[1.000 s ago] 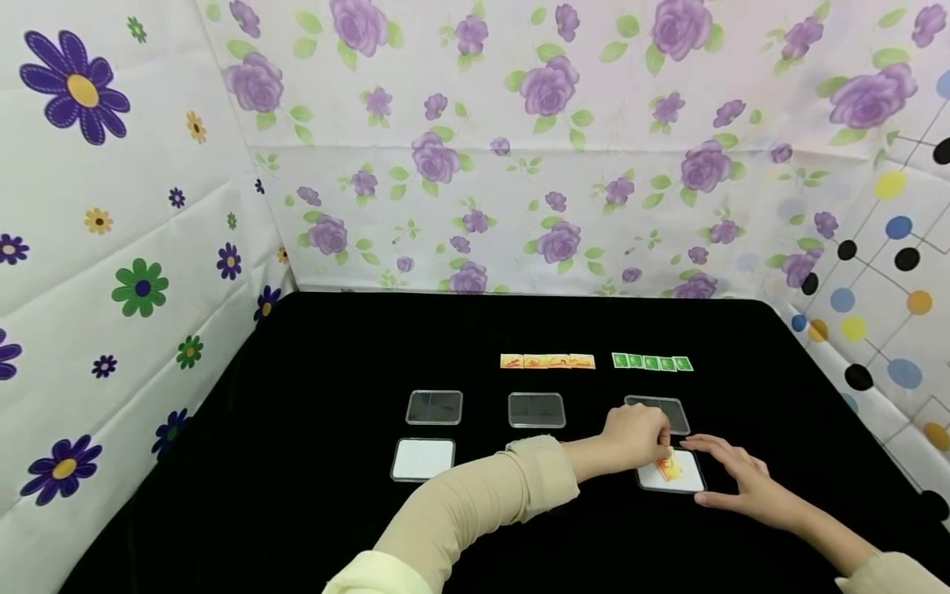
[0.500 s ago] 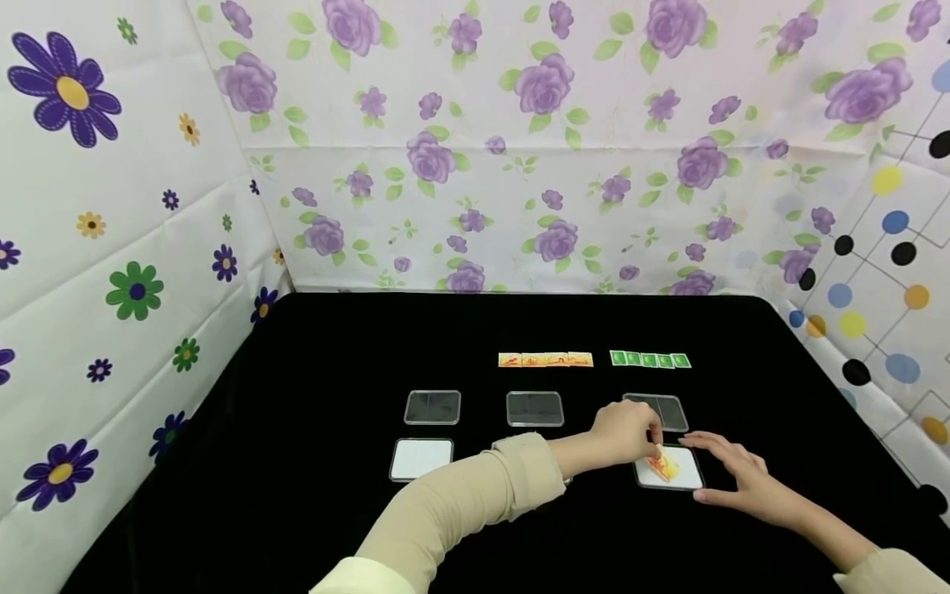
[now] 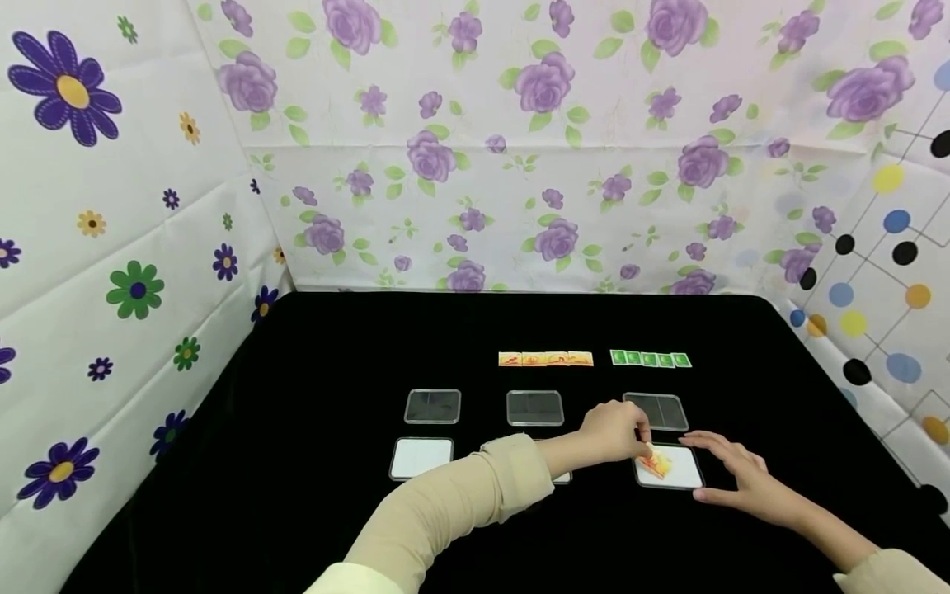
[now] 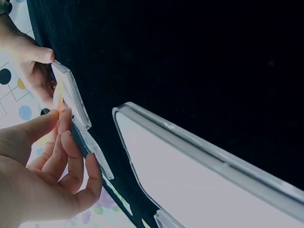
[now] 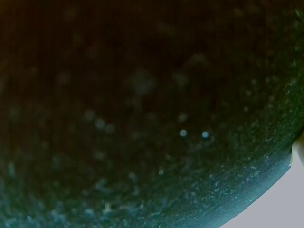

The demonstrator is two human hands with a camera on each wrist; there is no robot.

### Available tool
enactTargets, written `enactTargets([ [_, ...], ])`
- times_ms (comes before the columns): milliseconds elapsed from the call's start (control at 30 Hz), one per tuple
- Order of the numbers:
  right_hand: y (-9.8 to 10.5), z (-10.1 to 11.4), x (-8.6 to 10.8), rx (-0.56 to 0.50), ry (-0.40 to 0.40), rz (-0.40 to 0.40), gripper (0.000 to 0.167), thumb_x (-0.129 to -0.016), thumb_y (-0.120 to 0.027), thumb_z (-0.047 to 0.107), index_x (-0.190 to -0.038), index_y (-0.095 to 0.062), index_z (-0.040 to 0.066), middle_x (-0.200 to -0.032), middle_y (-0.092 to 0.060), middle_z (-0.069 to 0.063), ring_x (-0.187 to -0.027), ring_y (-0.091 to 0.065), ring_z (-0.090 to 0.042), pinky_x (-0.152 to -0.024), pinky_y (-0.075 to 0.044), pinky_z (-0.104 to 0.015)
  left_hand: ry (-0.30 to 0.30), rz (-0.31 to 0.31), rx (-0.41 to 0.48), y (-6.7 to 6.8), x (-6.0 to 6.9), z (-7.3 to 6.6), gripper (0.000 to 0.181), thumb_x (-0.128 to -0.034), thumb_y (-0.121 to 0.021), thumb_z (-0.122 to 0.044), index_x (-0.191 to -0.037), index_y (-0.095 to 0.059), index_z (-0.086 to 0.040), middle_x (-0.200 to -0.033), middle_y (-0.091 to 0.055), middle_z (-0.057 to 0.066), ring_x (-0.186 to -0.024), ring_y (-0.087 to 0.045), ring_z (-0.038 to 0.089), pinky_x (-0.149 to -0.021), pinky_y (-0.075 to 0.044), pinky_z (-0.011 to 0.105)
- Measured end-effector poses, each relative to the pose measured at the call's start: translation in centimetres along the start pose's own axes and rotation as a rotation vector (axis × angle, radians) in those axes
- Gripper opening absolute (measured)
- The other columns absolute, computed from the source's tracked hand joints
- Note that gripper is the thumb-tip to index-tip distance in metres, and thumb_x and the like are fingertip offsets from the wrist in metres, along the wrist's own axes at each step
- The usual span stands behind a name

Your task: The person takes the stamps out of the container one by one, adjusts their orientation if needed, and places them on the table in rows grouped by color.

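My left hand [image 3: 614, 431] pinches a small yellow-and-orange printed piece of paper or sticker [image 3: 656, 464] between thumb and forefinger, above the left part of a white-faced, clear-rimmed case [image 3: 684, 470]. In the left wrist view, that piece [image 4: 60, 97] stands on edge at the fingertips, its lower end by the case. My right hand [image 3: 750, 485] lies at the case's right side with its fingers spread, thumb near the front corner and fingertips near the back corner. The right wrist view is mostly dark blur, with a pale surface [image 5: 275, 206] at the lower right corner.
Dark transparent cases [image 3: 433, 407] stand in a row behind the white-faced ones. Another white-faced case [image 3: 421, 459] is at the left; one more [image 3: 563, 478] is mostly behind my left sleeve. Orange cards [image 3: 545, 359] and green cards [image 3: 650, 360] lie in rows further back on black cloth.
My left hand has moved a little to the left, with the yellow-and-orange piece in its fingertips. The right hand has stayed by the case.
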State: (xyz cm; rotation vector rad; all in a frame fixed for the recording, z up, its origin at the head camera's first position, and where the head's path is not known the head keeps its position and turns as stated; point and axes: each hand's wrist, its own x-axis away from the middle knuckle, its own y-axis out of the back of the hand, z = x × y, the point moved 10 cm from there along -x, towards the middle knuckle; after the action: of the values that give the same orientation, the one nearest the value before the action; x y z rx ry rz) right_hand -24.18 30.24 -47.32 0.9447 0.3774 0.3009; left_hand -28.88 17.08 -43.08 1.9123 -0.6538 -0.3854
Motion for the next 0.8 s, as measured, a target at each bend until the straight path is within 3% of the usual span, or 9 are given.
enactTargets([
  [133,-0.2,-0.1,0.0,-0.007,-0.008,0.011,0.063,-0.076,-0.077,0.024,-0.131,-0.047,0.011,-0.13,-0.042,-0.018,-0.106,-0.042,-0.034,-0.074,-0.027,-0.046,0.031,-0.016,0.029,0.5,0.3,0.8,0.009,-0.0798,-0.075,-0.027,-0.076,-0.068,-0.022,-0.07,-0.063,-0.014,-0.056,-0.048,-0.001,-0.05,-0.035,0.015],
  [433,-0.2,-0.1,-0.1,-0.004,-0.014,0.02,0.064,-0.076,-0.077,0.024,-0.131,-0.047,0.012,-0.131,-0.042,-0.019,-0.106,-0.041,-0.033,-0.075,-0.026,-0.046,0.058,-0.083,0.075,1.7,1.1,3.1,0.01,-0.0823,-0.073,-0.026,-0.078,-0.068,-0.017,-0.063,-0.067,-0.011,-0.052,-0.051,-0.005,-0.053,-0.034,0.013],
  [500,-0.2,0.0,-0.1,-0.004,-0.004,0.014,0.064,-0.076,-0.077,0.024,-0.132,-0.047,0.013,-0.131,-0.043,-0.017,-0.106,-0.04,-0.028,-0.075,-0.026,-0.045,0.062,-0.096,0.088,2.1,1.2,3.7,0.012,-0.0832,-0.072,-0.025,-0.078,-0.069,-0.016,-0.061,-0.068,-0.009,-0.05,-0.051,-0.005,-0.053,-0.035,0.013],
  [733,0.0,0.0,0.1,-0.005,0.023,-0.022,0.063,-0.075,-0.078,0.022,-0.131,-0.049,0.015,-0.131,-0.043,-0.009,-0.106,-0.024,0.008,-0.075,-0.027,-0.048,0.089,-0.125,0.126,3.7,2.1,5.6,0.013,-0.0835,-0.071,-0.024,-0.079,-0.071,-0.011,-0.062,-0.069,-0.004,-0.049,-0.054,-0.003,-0.053,-0.038,0.013],
  [800,0.1,0.1,0.1,-0.013,0.029,-0.026,0.064,-0.075,-0.078,0.021,-0.131,-0.049,0.015,-0.132,-0.043,-0.006,-0.106,-0.022,0.011,-0.075,-0.027,-0.048,0.092,-0.131,0.14,4.0,2.3,6.1,0.014,-0.0844,-0.07,-0.024,-0.08,-0.072,-0.011,-0.063,-0.07,-0.003,-0.05,-0.055,-0.002,-0.052,-0.039,0.013],
])
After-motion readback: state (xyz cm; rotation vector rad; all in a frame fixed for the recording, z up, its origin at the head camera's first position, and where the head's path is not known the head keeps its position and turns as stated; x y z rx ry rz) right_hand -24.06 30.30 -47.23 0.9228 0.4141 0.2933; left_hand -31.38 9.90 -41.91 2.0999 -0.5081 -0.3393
